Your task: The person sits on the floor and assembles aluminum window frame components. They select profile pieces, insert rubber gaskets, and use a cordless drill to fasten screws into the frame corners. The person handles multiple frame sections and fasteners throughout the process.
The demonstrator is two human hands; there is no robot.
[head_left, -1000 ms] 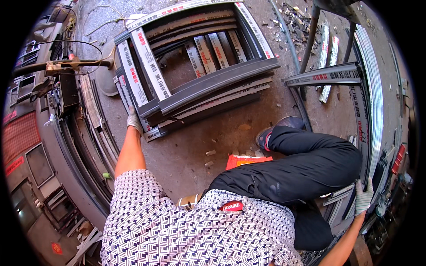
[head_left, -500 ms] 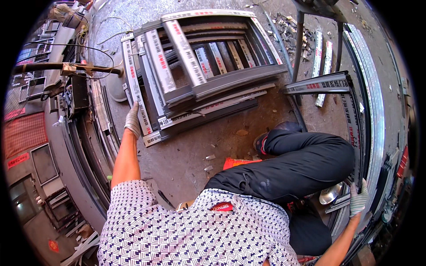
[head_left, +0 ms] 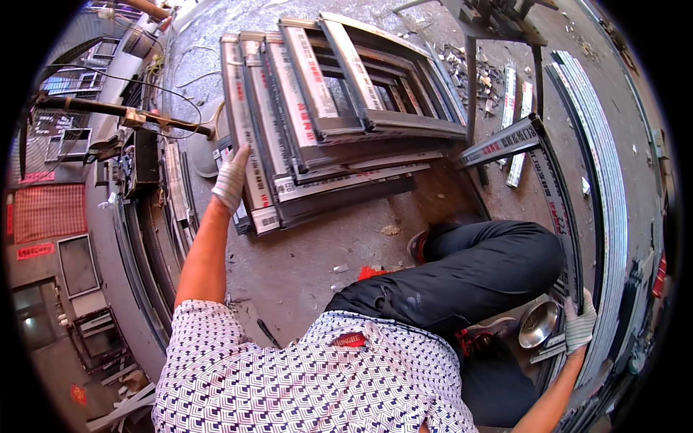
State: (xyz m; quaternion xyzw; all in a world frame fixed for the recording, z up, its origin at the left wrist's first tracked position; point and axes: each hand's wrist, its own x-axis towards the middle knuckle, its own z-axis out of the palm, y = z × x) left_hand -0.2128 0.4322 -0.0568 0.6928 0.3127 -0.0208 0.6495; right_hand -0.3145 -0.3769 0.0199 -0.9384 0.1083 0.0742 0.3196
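A stack of dark rectangular metal frames (head_left: 303,159), with printed film on their bars, lies on the floor ahead of me. My left hand (head_left: 231,180), in a pale striped glove, holds the left bar of one frame in the stack, with its thumb on top and most fingers hidden. Down at the right, my right hand (head_left: 578,325), gloved alike, grips the near end of a separate dark metal frame (head_left: 554,191). This frame stands by my bent knee, and its far corner bends leftward toward the stack.
Long wrapped metal profiles (head_left: 603,195) run along the right. A metal stand (head_left: 498,25) rises beyond, with offcuts (head_left: 473,79) scattered near it. A shiny metal bowl (head_left: 538,323) sits beside my right hand. More long bars (head_left: 133,238) and a dark pole (head_left: 123,115) are on the left.
My left hand has moved up and to the right. The stacked frames have shifted rightward and fanned out, their left bars slanting more. My right hand stays on its frame, nearly in place.
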